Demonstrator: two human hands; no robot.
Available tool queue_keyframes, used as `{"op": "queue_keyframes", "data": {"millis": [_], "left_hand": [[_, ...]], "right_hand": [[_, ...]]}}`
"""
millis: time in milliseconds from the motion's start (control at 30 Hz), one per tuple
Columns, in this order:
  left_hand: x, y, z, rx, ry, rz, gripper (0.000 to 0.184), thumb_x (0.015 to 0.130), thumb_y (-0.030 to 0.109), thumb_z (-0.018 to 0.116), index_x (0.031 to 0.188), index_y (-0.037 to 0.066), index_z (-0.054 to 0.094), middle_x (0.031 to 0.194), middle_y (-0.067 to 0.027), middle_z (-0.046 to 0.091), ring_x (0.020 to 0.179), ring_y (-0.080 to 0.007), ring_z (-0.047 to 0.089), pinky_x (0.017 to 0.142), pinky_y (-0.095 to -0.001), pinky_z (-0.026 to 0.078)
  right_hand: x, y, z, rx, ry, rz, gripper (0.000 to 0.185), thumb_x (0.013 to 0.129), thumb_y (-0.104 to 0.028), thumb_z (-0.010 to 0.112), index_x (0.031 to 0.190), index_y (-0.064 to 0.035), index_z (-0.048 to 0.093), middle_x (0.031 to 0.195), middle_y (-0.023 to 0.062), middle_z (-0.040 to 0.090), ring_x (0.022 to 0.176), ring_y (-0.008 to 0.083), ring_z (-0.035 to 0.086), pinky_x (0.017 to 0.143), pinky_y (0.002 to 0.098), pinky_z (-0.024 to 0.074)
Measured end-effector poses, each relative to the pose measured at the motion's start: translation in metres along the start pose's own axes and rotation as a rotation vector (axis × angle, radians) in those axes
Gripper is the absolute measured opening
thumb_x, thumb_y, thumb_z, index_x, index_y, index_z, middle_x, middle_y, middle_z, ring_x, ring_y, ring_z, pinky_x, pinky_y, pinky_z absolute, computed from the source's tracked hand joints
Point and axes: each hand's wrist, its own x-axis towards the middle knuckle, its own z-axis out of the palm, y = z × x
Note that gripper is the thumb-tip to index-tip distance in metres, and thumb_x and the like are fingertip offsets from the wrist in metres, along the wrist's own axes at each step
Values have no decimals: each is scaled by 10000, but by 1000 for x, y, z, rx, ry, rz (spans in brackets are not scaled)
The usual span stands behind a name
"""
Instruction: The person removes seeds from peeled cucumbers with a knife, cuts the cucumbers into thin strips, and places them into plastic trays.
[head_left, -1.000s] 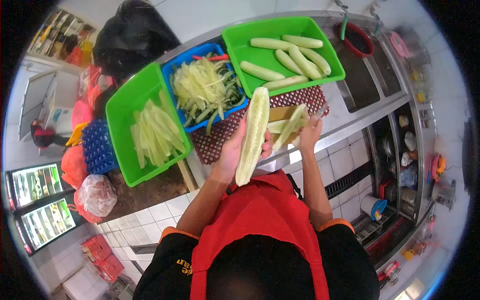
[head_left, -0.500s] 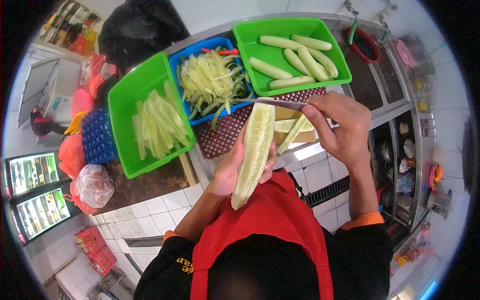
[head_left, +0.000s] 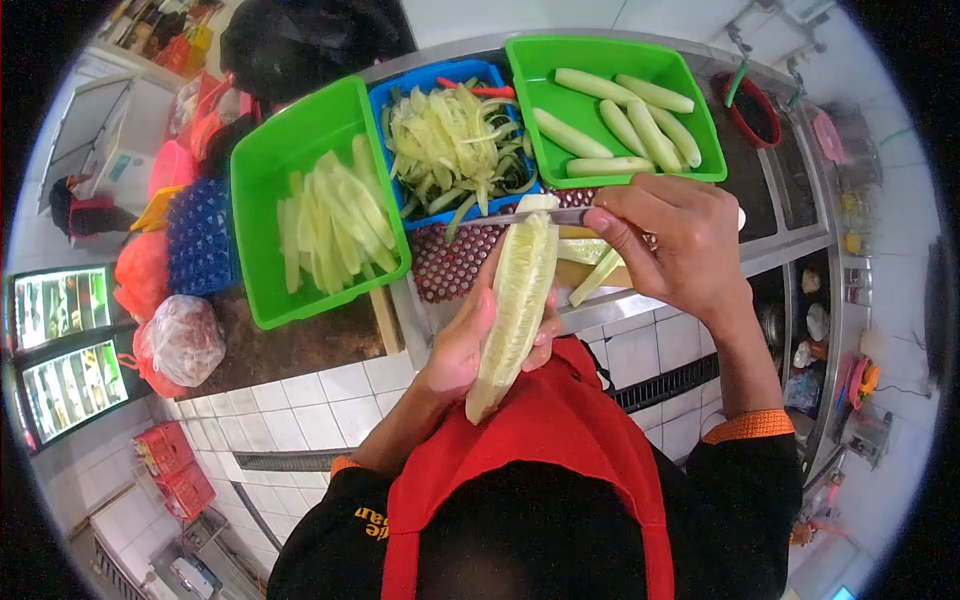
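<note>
My left hand (head_left: 462,335) is wrapped round a peeled, lengthwise-halved cucumber (head_left: 520,300), its pale seedy face turned up. My right hand (head_left: 680,240) grips a knife (head_left: 565,216), and the blade lies across the cucumber's far end. A small pale tip shows beyond the blade. Behind the knife, more cucumber pieces (head_left: 598,278) rest on a board, partly covered by my right hand. Soft seedy cores and peelings (head_left: 440,145) are heaped in a blue tray (head_left: 377,110), with a red-handled tool (head_left: 485,91) at its back edge.
A green tub (head_left: 300,105) on the left holds cut cucumber strips (head_left: 335,215). Another green tub (head_left: 530,70) at the back right holds several peeled cucumbers (head_left: 655,135). Red perforated matting (head_left: 455,265) lies under the trays. Bagged goods (head_left: 180,340) and blue egg trays (head_left: 200,235) stand left.
The knife blade has come nearer along the cucumber, leaving the pale tip beyond it. The cucumber stays in my left hand. The whole view has shifted slightly.
</note>
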Motion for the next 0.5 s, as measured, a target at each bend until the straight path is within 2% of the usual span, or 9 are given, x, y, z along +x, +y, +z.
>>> {"op": "queue_keyframes", "data": {"millis": [333,433,500], "left_hand": [[-6,-8,-4,-11,49,-22,682,946,484,447,1488,254,103,1154,-89,436,851,-202,435,639,-302,409],[-10,-9,0,-104,45,19,669,944,565,368,1482,240,141,1151,-80,443,860,-194,428,643,-298,401],[-17,-11,2,-124,76,32,692,933,643,245,1462,196,226,1177,-86,451,864,-194,422,654,-290,396]], "right_hand": [[-8,-4,14,125,-121,82,121,801,-156,702,788,-41,665,663,83,613,534,233,594,492,319,450],[-13,-9,22,165,-108,127,117,802,-157,700,787,-46,668,660,85,613,545,236,601,500,325,455],[-18,-13,26,211,-112,138,114,803,-161,698,788,-51,670,653,83,612,549,238,604,501,328,455]]}}
